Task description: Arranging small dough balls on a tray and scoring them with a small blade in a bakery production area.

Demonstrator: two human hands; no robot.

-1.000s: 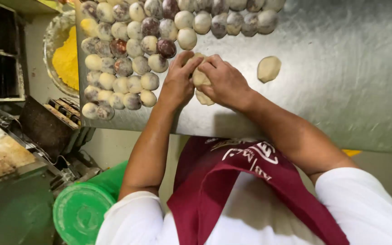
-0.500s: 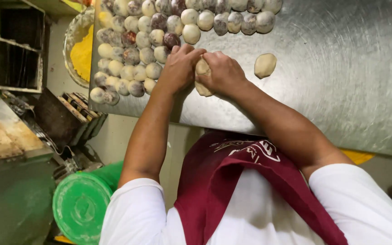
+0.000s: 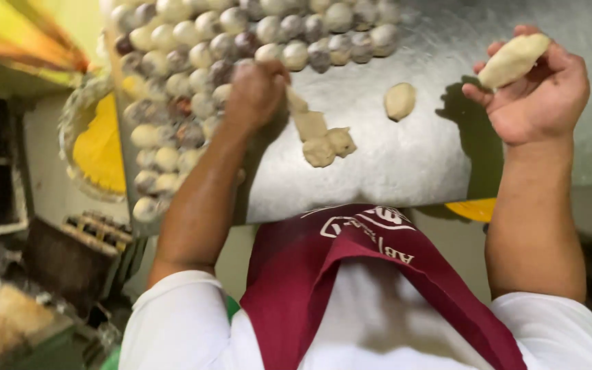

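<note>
1. Done so far, judging by the layout: many rolled dough balls [image 3: 193, 62], pale and dark-marbled, packed in rows along the far edge and left end of the steel tabletop [image 3: 412, 171]. One more shaped piece, the lone dough piece [image 3: 400, 101], sits apart from the rows, mid-table.
2. In hand: right hand [image 3: 539, 92] is lifted over the right part of the tabletop, fingers loosely curled, cupping an elongated dough log [image 3: 513, 60]. Not clamped tight; log lies across fingers and thumb.
3. Left hand [image 3: 255, 92] is down near the ball rows, fingers closed at the far end of a dough strip [image 3: 318, 133] that lies on the tabletop toward the near edge. Grip looks like a pinch, but I cannot tell for sure, as the hand's back faces the camera.
4. Left to do, as a judgement: the strip is lumpy and unportioned, and the log is not yet a ball.
5. Hard to read: motion blur on the left side; the round tray with yellow contents [image 3: 101, 147] beside the table's left end is partly hidden by it; ball rows are cut off at the top edge, so no full count. The apron [image 3: 351, 274] blocks the near edge.
</note>
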